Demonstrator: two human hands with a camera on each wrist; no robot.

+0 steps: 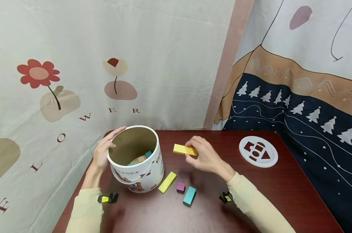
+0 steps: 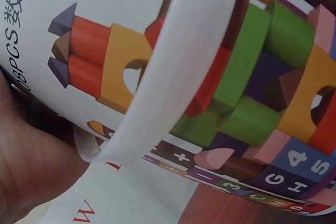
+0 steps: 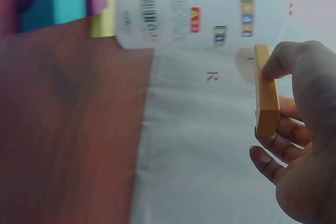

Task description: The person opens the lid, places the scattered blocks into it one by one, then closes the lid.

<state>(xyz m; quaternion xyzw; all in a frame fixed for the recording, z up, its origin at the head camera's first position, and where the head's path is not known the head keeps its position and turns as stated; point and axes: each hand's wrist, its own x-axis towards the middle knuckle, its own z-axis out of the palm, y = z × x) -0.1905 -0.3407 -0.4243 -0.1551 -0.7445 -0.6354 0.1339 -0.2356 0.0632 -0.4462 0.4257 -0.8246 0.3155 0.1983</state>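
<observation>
A white bucket [image 1: 156, 173] with printed toy-block pictures stands upright on the table, a few wooden blocks [image 1: 142, 158] visible at its bottom. My left hand [image 1: 101, 155] grips its rim at the left side, thumb over the edge. In the left wrist view the white handle [image 2: 173, 66] hangs across the printed wall. My right hand [image 1: 203, 153] pinches a yellow-orange rectangular block [image 1: 180, 149] between thumb and fingers, above the table and right of the bucket. Below it lie a yellow block [image 1: 167, 182], a small purple cube [image 1: 180, 187] and a teal block [image 1: 189, 196].
At the back right of the dark red-brown table [image 1: 222, 142] lies a white round plate [image 1: 258, 161] with cut-out shapes. A printed curtain [image 1: 170, 64] hangs behind the table, and a dark blue tree-patterned cloth [image 1: 310, 142] along the right side.
</observation>
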